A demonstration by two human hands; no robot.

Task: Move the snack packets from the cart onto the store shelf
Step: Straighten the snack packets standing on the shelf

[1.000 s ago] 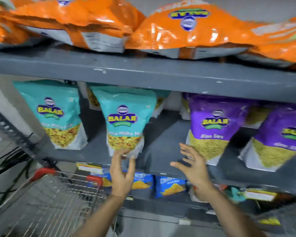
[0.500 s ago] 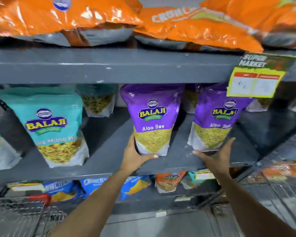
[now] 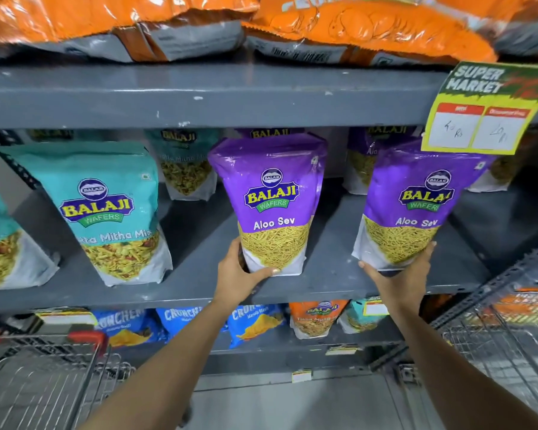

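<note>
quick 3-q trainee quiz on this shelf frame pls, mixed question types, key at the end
1. True or false: the left hand grips the base of a teal packet.
2. Multiple choice: the right hand holds the right purple Aloo Sev packet at its A) top edge B) bottom C) middle.
3. Fill in: the yellow price tag hangs from the edge of the ____ shelf, the one that carries the orange packets.

Key: 1 false, it grips the left purple Aloo Sev packet; 2 B; 3 upper.
</note>
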